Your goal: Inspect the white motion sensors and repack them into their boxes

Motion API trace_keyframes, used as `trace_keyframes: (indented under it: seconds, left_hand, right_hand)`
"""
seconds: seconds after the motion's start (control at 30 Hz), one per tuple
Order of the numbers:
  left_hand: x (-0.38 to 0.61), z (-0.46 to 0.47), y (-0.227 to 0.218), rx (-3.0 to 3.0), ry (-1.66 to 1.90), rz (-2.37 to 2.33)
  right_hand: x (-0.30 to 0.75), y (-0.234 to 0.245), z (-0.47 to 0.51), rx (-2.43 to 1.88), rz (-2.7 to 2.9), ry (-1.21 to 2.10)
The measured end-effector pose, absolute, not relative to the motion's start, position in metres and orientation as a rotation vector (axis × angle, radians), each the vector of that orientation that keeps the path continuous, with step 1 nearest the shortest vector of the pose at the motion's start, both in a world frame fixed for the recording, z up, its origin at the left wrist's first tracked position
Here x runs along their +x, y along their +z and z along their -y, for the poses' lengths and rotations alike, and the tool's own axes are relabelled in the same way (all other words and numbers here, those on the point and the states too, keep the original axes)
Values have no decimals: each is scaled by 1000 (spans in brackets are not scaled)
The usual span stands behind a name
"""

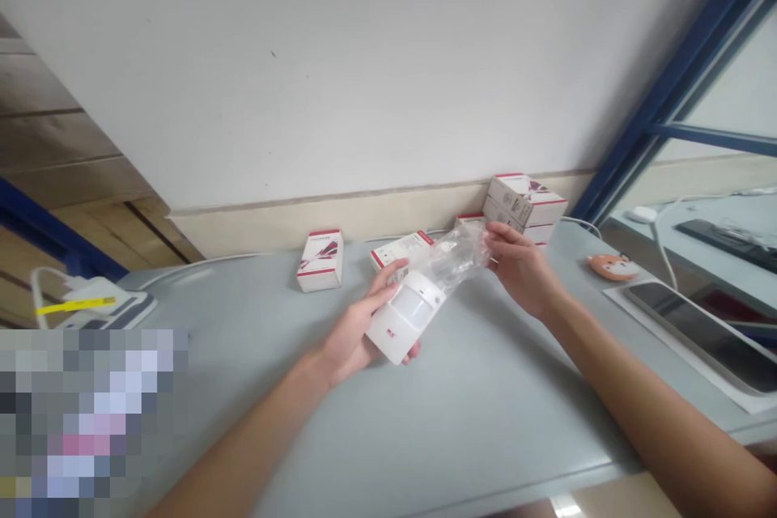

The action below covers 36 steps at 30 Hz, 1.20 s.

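My left hand point(358, 336) is closed around a white motion sensor point(404, 317) with a rounded lens window and a small red mark, tilted above the desk. A clear plastic bag point(452, 255) stretches from the sensor's top end to my right hand point(519, 263), whose fingers pinch its far end. Whether the sensor's upper end is still inside the bag I cannot tell. Just behind my left hand lies a white and red box point(397, 249), partly covered by the bag and fingers.
A small box point(320, 261) stands to the left; stacked boxes point(525, 202) sit by the wall at right. Further right are an orange animal-faced object point(613, 265) and a dark flat panel point(707, 332) on white. A white device with a yellow strip point(100, 303) and cable is at left.
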State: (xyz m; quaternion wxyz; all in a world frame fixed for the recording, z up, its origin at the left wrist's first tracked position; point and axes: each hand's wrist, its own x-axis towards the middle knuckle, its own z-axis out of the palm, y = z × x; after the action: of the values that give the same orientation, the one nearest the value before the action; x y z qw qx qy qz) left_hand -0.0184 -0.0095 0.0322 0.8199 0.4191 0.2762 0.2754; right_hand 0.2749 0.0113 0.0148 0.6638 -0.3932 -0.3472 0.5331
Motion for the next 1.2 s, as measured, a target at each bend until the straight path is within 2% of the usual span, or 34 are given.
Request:
trace_keyframes:
  seconds: [0.43,0.67,0.8,0.87,1.2]
  left_hand:
    - [-15,9,24,918,642,-620]
    - [-10,15,33,1023,869,-743]
    - [-8,16,26,1070,918,-795]
    - [-6,17,17,1106,927,-847]
    - [0,10,-2,1355,964,-743]
  right_hand:
    - [271,15,-8,-1000,974,1239]
    - [252,8,-1,-1367,1296,666]
    - [234,11,15,-1330,1590,1110]
    - [225,10,22,-1210,1693,1223]
    - [229,10,19,-1157,1742,853]
